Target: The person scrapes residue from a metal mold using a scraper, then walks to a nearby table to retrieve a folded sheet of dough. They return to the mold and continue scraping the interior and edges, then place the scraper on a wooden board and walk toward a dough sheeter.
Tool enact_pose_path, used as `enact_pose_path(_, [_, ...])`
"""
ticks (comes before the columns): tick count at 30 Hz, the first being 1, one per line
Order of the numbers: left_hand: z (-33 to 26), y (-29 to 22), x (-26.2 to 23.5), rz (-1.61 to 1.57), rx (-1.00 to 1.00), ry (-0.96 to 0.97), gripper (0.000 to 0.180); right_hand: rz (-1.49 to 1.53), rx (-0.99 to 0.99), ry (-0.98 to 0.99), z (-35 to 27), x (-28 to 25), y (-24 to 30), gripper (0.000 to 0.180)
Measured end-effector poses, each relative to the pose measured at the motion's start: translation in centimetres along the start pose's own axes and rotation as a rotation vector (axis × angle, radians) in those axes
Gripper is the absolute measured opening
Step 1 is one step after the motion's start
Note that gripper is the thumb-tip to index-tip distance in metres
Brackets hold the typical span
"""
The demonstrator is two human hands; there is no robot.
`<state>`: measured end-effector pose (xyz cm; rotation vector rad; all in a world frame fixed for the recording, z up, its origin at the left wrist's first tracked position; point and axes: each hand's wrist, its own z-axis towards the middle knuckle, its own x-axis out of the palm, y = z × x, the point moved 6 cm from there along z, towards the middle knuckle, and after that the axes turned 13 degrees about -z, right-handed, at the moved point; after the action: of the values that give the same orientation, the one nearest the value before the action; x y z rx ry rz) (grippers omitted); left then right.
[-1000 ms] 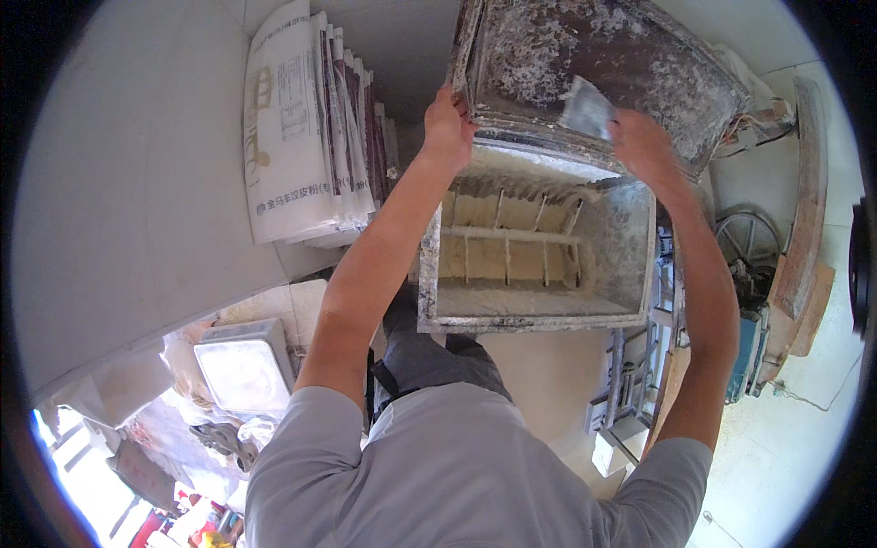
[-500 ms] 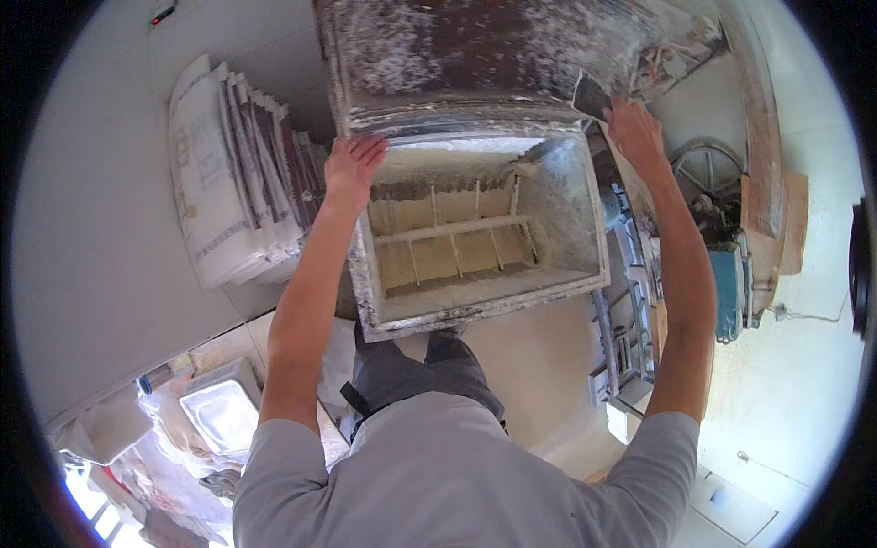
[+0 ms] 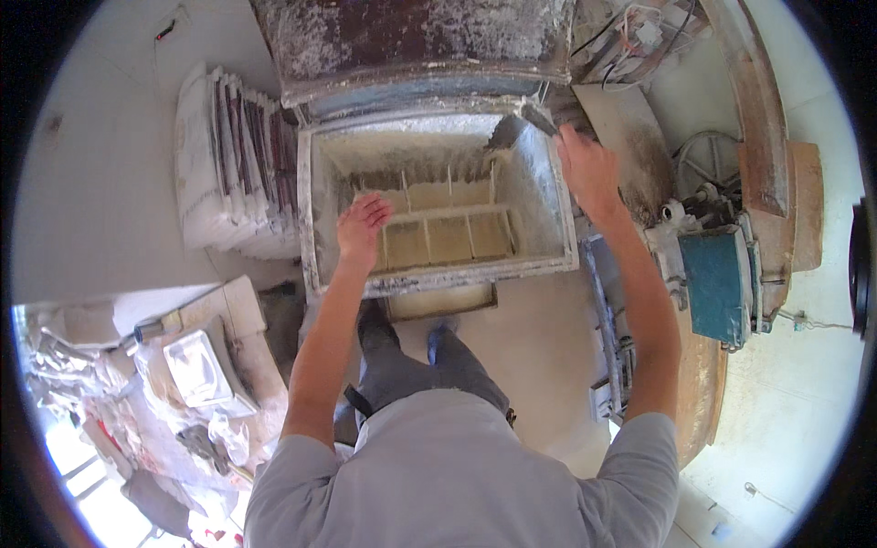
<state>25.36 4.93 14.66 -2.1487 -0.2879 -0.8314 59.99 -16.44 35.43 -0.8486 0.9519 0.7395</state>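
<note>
A metal mixing trough (image 3: 437,279), coated in pale flour-like powder, stands in front of me. Inside it runs a bar with several thin rods (image 3: 457,213) above a pale yellowish layer. My right hand (image 3: 587,169) is closed around a dark flat scraper (image 3: 539,119), whose blade meets the trough's far right corner. Over the left part of the trough hovers my left hand (image 3: 364,230), empty, its fingers loosely stretched and slightly bent. Behind the trough stands its raised, powder-streaked brown lid (image 3: 411,41).
Folded white sacks (image 3: 233,173) are stacked at the left. A cluttered table with a white tray (image 3: 196,365) fills the lower left. On the right are a spoked wheel (image 3: 708,164), a teal machine housing (image 3: 717,283) and brown boards (image 3: 804,201). Cables (image 3: 639,36) hang at the upper right.
My left hand has left the trough's far left rim and now hovers over its inside. My right hand has brought the scraper from beside the lid to the trough's far right corner. The view has shifted.
</note>
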Motion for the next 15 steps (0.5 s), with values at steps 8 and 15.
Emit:
enact_pose_path(8, [-6.0,4.4,-1.0,0.154,0.130,0.066,0.033,-0.191,-0.729,0.502,-24.0,8.2,9.3,0.020])
enact_pose_path(15, [-10.4,5.4,-3.9,0.260,0.121,0.055,0.033,-0.026,-0.317,0.359,-22.3,6.7,5.8,0.012])
